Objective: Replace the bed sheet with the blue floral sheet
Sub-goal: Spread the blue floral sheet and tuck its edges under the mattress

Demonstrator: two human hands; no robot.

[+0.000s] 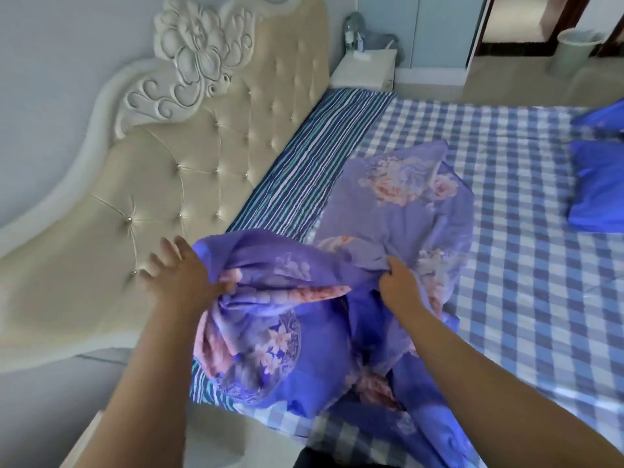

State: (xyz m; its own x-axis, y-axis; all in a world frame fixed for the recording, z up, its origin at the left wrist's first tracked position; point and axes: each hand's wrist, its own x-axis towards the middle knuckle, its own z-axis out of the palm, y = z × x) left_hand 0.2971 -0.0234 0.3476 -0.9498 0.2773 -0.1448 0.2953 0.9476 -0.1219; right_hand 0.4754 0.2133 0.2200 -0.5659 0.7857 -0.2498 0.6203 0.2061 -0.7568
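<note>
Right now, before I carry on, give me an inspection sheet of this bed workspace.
Surface: checked sheet covers the bed; striped strip along the headboard.
Job's things: blue floral sheet bunched at the near corner, not spread.
Clutter: blue pillows at the right edge.
Hands: left hand and right hand each grip the floral sheet.
Cables: nothing seen.
Surroundings: nightstand, bin on the floor.

wall: pale grey-blue wall (50, 45) to my left | headboard: cream tufted headboard (189, 157) with carved flower crest | nightstand: white nightstand (366, 70) beside it | floor: beige floor (506, 79) | bin: pale waste bin (572, 50) near a dark doorway (520, 21)
</note>
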